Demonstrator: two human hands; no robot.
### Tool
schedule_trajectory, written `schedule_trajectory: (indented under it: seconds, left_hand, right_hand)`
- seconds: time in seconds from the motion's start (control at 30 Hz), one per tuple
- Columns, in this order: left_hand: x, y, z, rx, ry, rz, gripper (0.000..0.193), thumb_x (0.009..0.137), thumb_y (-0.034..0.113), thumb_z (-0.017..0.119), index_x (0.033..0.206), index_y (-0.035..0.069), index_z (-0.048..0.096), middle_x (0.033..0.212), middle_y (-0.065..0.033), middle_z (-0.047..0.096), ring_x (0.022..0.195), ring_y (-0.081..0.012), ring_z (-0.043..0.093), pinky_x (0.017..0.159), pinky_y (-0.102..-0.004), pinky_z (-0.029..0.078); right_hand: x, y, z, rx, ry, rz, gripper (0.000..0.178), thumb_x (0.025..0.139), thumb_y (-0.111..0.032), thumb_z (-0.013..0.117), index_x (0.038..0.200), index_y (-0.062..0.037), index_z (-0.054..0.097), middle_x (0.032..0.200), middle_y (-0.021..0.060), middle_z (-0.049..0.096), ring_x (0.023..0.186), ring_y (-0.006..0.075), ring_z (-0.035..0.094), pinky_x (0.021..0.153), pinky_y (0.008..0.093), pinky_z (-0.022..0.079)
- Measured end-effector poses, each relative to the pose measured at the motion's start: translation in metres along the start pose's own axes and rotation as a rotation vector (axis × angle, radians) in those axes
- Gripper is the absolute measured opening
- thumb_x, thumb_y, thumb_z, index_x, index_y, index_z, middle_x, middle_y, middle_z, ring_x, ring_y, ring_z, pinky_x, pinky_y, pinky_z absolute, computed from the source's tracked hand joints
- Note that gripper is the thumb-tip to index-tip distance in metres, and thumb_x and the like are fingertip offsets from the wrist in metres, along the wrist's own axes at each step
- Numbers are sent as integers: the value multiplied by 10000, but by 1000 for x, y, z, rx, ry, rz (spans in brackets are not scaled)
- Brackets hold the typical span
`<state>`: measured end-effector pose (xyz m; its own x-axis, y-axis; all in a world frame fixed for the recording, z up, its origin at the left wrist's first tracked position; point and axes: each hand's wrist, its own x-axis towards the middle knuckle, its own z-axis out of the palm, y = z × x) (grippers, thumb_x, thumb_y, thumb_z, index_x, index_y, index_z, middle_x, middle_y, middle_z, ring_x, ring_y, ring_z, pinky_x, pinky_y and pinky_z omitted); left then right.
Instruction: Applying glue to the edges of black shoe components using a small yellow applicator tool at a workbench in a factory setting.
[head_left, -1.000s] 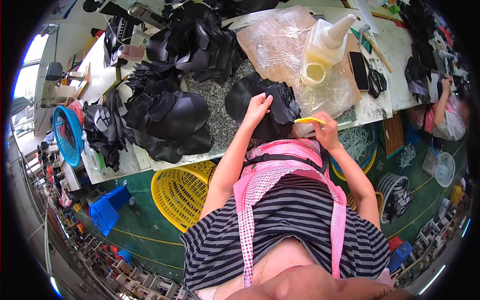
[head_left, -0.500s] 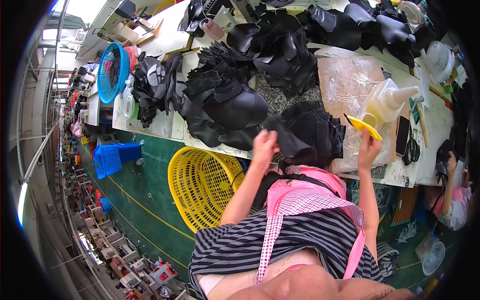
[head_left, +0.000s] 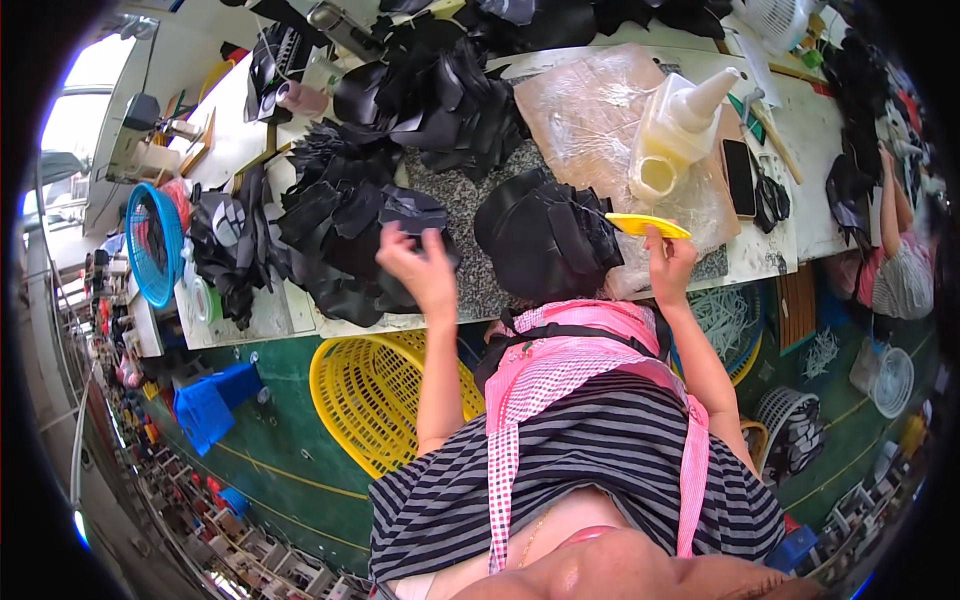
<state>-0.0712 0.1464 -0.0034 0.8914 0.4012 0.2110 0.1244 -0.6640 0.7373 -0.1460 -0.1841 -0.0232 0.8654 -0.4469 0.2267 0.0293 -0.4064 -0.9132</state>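
Observation:
My right hand (head_left: 672, 268) is closed on a flat yellow tool (head_left: 648, 226) with a thin dark tip, held at the right edge of a layered stack of black cut pieces (head_left: 545, 235). My left hand (head_left: 420, 268) is over the loose pile of black pieces (head_left: 335, 215) on the left. Its fingers look apart and slightly blurred, close to a small black piece (head_left: 414, 212); whether they touch it I cannot tell. Beyond the yellow tool, a translucent squeeze bottle (head_left: 672, 135) with cream-coloured contents lies on a plastic-covered brown board (head_left: 580, 95).
A black phone (head_left: 738, 177) and scissors (head_left: 770, 203) lie right of the board. More black pieces (head_left: 450, 95) are heaped farther back. Below the table edge stand a yellow basket (head_left: 375, 400) and a blue bin (head_left: 205, 410). Another person (head_left: 905, 270) works at far right.
My left hand has let go of a black piece at the stack and moved left to the loose pile. The right hand still holds the yellow tool, now nearer the stack. The view has shifted.

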Motion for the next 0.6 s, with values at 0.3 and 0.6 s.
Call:
schedule_trajectory:
  seconds: [0.3, 0.6]
  left_hand:
    - [-88, 55, 105, -212, -606, -47, 847, 676, 219, 878, 1344, -6, 410, 1133, -143, 558, 1011, -261, 557, 890, -377, 491]
    - [-75, 17, 135, -354, -821, -30, 269, 824, 195, 746, 978, -22, 709, 750, -102, 717, 641, -153, 651, 664, -321, 522]
  right_hand:
    - [51, 21, -17, -279, 269, -168, 115, 938, -107, 633, 961, -13, 694, 764, 80, 655, 646, 168, 606, 604, 293, 453]
    - [40, 35, -27, -173, 186, 284, 184, 955, -169, 621, 914, -2, 690, 682, 77, 647, 580, 165, 595, 555, 305, 441]
